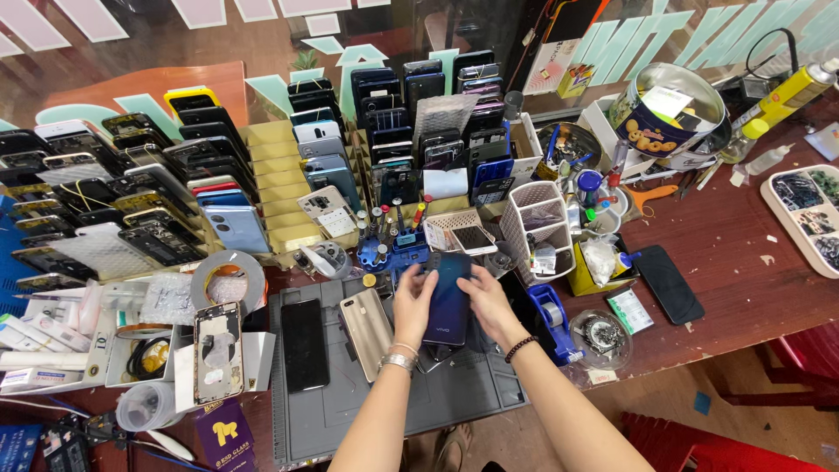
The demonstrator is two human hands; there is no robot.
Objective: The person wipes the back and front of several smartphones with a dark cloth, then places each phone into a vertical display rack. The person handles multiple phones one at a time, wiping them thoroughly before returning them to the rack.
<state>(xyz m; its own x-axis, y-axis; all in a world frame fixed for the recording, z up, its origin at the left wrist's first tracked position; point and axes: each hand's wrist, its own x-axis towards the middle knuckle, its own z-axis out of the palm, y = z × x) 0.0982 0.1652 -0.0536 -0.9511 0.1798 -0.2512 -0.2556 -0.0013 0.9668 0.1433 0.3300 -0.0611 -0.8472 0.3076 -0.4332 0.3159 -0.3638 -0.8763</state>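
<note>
A dark blue phone (448,301), back cover up, is held between both my hands over a grey work mat (350,402). My left hand (411,306) grips its left edge, with a silver bracelet on that wrist. My right hand (491,301) grips its right edge, with a dark bead bracelet on that wrist. Two more phones lie on the mat to the left: a black one (304,343) screen up and a gold one (365,328) back up.
Rows of phones and phone backs (175,188) stand in racks behind the mat. A blue screwdriver stand (384,249), white baskets (537,223), a tape dispenser (551,319), a round tin (673,114), a black phone (667,284) and a parts tray (808,214) crowd the wooden table.
</note>
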